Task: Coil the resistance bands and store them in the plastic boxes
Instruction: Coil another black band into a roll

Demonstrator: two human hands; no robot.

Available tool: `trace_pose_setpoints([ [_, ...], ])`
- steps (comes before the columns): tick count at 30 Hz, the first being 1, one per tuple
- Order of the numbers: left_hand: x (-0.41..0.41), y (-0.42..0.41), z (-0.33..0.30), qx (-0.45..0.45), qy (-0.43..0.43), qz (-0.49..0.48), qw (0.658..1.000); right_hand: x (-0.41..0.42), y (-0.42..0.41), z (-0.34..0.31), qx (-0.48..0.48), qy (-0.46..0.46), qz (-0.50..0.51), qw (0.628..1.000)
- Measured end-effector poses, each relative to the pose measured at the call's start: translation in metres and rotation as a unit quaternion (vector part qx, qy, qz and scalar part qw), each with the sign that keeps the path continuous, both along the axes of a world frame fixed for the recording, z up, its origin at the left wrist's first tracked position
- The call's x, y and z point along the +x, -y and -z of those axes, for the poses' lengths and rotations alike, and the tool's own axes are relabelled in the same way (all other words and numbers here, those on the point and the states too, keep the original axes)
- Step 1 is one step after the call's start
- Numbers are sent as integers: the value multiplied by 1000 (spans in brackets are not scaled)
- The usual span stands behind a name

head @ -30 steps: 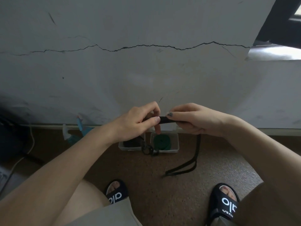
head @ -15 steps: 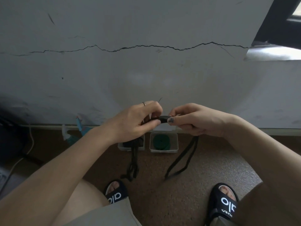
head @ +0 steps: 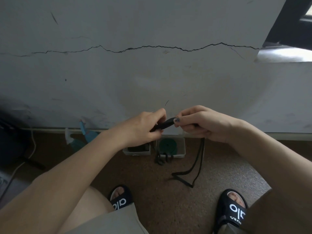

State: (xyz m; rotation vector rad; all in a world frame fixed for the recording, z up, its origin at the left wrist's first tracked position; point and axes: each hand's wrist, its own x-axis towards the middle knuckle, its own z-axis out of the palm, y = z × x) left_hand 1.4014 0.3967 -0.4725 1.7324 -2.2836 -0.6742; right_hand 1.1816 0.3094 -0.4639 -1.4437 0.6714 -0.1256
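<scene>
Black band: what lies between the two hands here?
In the head view, only a short taut stretch of the black band spans from left hand to right hand.

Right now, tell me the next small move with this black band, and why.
Probably keep rolling: turn the black resistance band between the left hand and right hand to draw in more. Its tail still trails on the floor, and only the green coil lies boxed.

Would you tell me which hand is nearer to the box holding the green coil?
Right. The right hand hovers just above the box; the left hand is above the neighbouring box.
</scene>
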Motion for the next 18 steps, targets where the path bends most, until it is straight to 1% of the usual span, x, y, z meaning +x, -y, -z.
trace_pose_setpoints([
  [2,-1,3,7,6,-6,-7,1000,2,-1,2,8,2,26,1000],
  [5,7,6,8,32,-86,-29,995,0,4,0,22,12,69,997],
  [7,12,6,5,31,-120,-35,992,-4,9,-3,22,11,78,997],
  [12,13,4,-4,44,-220,-50,973,-11,17,-9,-45,-38,31,998],
  [18,16,1,-11,92,-257,-64,960,-17,22,-16,-65,-83,-39,994],
])
